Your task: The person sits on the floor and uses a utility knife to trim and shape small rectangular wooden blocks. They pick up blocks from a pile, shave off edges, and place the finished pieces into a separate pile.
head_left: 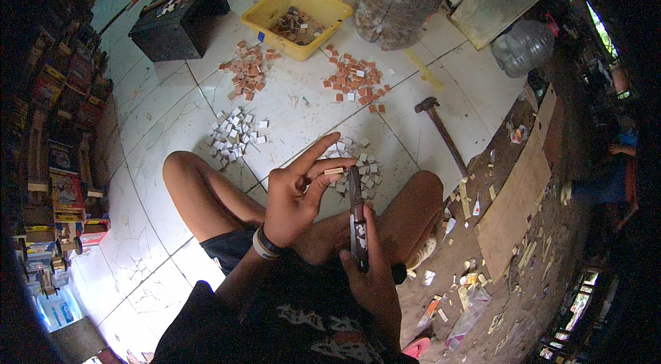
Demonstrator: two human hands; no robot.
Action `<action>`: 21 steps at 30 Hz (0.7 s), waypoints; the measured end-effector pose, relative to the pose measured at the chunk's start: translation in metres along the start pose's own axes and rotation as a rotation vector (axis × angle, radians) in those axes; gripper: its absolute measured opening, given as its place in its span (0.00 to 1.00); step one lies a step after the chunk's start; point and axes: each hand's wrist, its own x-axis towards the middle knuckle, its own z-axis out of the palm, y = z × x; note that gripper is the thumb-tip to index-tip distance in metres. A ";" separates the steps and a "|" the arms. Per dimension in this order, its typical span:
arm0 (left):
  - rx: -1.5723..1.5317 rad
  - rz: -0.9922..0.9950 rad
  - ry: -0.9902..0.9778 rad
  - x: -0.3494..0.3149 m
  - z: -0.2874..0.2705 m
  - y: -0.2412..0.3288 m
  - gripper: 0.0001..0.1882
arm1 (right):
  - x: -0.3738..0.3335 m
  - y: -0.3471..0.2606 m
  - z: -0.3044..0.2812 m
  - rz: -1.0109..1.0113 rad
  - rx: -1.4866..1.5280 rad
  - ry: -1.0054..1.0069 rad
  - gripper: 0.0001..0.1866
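Between the thumb and fingers of my left hand [294, 202] is a small square piece [334, 171] with a pale tan edge. The index finger stretches out above it. My right hand [372, 271] is wrapped round the handle of a long, narrow dark tool [357, 209], its grip flecked with white. Its kind I cannot make out. The tool's upper end is close beside the small piece; whether they touch I cannot tell. Behind my hands lies a pile of white square pieces [368, 171], partly hidden. Another white pile [237, 133] lies beyond my left knee.
Two piles of reddish-brown square pieces [249, 69] [354, 78] lie farther off, before a yellow basin [330, 9] holding more pieces. A black box [162, 37] stands left of it. On the right are a hammer [444, 131], a large plastic bottle [521, 47] and scrap-strewn ground [441, 295].
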 end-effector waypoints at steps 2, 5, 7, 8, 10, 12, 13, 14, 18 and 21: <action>0.031 -0.009 -0.012 0.000 -0.001 0.001 0.27 | 0.000 0.003 0.001 -0.014 -0.032 0.014 0.42; 0.028 0.005 -0.018 0.002 -0.001 0.003 0.26 | 0.000 0.008 0.002 0.012 -0.020 0.012 0.41; 0.022 0.011 -0.018 0.001 -0.001 0.003 0.26 | 0.000 0.009 0.003 -0.007 -0.039 0.020 0.41; 0.024 0.007 -0.018 0.001 -0.001 0.002 0.25 | 0.000 0.010 0.003 -0.008 -0.050 0.021 0.41; -0.002 -0.014 -0.006 -0.002 -0.002 0.000 0.23 | -0.001 0.009 0.003 0.011 -0.046 0.014 0.42; -0.059 -0.049 0.017 -0.005 -0.002 -0.005 0.20 | -0.002 0.009 0.003 0.028 -0.008 0.002 0.42; -0.112 -0.018 0.036 -0.005 -0.001 -0.009 0.18 | -0.003 0.008 0.002 0.018 0.030 -0.017 0.42; -0.164 0.013 0.055 -0.004 0.001 -0.013 0.16 | -0.003 0.008 0.003 0.082 0.083 -0.037 0.42; -0.474 0.062 0.143 -0.005 0.012 -0.026 0.11 | -0.003 0.006 0.006 0.232 0.298 -0.138 0.42; -0.246 0.030 0.236 -0.010 0.014 -0.025 0.09 | 0.002 0.007 0.018 0.077 0.057 0.002 0.40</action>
